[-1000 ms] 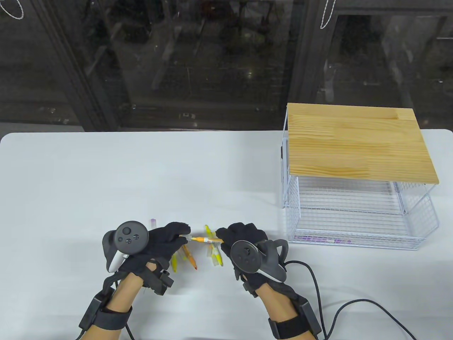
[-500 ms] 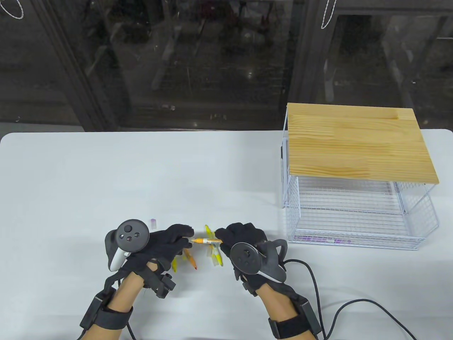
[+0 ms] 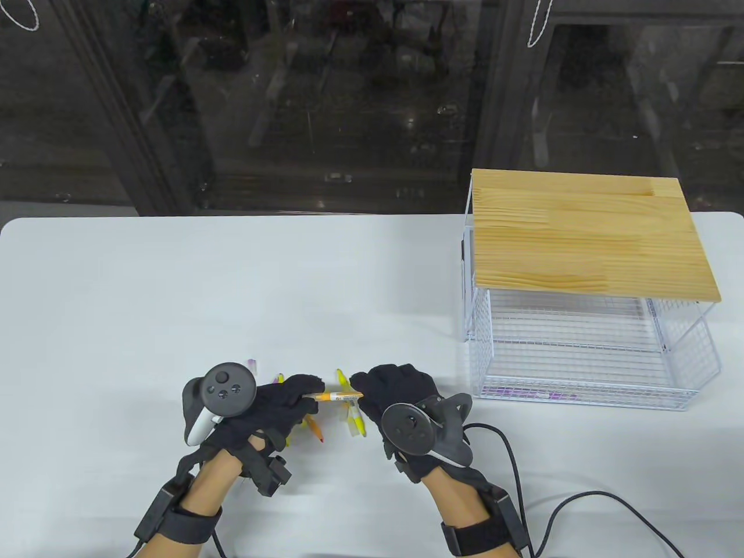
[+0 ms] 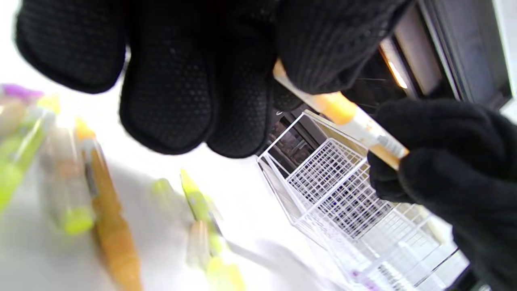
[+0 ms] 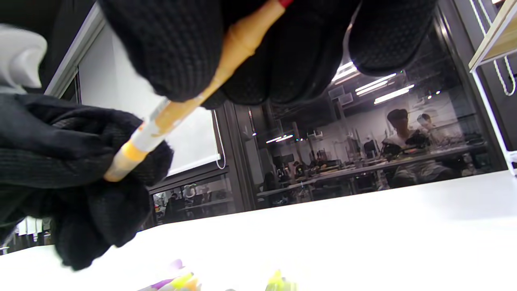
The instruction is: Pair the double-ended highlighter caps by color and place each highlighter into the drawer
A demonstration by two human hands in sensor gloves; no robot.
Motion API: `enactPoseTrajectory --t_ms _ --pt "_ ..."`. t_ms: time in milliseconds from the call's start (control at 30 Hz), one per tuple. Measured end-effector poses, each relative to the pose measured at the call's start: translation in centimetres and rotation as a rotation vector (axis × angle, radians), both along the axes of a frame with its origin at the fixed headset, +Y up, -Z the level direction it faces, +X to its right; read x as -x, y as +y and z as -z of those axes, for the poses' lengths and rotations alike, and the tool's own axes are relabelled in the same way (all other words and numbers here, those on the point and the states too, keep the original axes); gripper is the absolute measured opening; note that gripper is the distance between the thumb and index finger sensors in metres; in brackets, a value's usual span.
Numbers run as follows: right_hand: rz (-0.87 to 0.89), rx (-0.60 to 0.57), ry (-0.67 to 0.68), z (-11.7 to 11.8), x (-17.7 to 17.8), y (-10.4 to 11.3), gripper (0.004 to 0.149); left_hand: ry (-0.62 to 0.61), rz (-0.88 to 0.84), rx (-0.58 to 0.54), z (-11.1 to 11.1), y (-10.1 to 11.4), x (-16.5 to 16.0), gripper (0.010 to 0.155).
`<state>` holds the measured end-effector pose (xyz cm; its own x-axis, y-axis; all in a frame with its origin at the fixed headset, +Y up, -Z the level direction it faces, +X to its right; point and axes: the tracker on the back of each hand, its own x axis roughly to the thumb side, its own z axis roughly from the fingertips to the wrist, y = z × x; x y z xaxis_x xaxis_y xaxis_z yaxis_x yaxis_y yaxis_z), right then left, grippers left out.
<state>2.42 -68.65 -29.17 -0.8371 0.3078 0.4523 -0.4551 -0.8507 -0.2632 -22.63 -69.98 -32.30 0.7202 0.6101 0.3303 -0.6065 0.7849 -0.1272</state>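
The left hand [image 3: 285,401] has slid in over the near end of the orange highlighter [image 3: 332,396], fingers pinching there, likely seating a cap; the right hand [image 3: 395,389] keeps its clamp on the other end, above loose pens, well short of the drawer [image 3: 686,401].

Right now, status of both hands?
Left hand: fingers pinch one end of the orange highlighter, held above the table.
Right hand: fingers grip the highlighter's other end.
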Motion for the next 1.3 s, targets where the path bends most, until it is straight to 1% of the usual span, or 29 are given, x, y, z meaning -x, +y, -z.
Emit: enactPoseTrajectory --t_ms 133,200,233,600,867,1000,1100,1167,1267,1300 --pt "-0.025 0.021 0.011 0.0 0.4 -0.2 0.046 0.001 0.3 -0.224 -1.4 1.3 -1.6 0.049" --pt "-0.046 0.018 0.018 0.0 0.5 -0.3 0.046 0.001 0.363 -0.269 -1.8 1.6 -2.2 0.049" --pt "-0.056 0.019 0.014 -0.1 0.6 -0.3 0.046 -0.003 0.371 -0.275 -2.0 1.6 -2.4 0.049" --pt "-0.13 -0.019 0.013 -0.4 1.2 -0.1 0.045 -0.022 0.36 -0.296 -2.1 1.6 -2.7 0.049" --pt "-0.141 -0.103 0.036 -1.0 1.5 0.5 0.045 -0.024 0.35 -0.315 -2.3 1.8 -2.8 0.049" --pt "-0.108 -0.141 0.037 -1.2 1.4 0.9 0.045 -0.007 0.288 -0.323 -2.5 2.3 -2.6 0.049" --pt "-0.118 -0.154 0.03 -1.4 1.4 1.1 0.045 -0.015 0.319 -0.339 -2.7 2.6 -2.7 0.049" --pt "-0.122 -0.15 0.026 -1.3 1.4 1.0 0.045 -0.023 0.33 -0.324 -2.6 2.4 -2.5 0.049" --pt "-0.098 -0.111 0.036 -1.0 1.4 0.8 0.045 -0.003 0.325 -0.213 -2.3 2.4 -2.1 0.05" --pt "-0.098 -0.101 0.032 -0.8 1.5 0.7 0.045 0.019 0.307 -0.21 -2.3 2.4 -1.9 0.051"
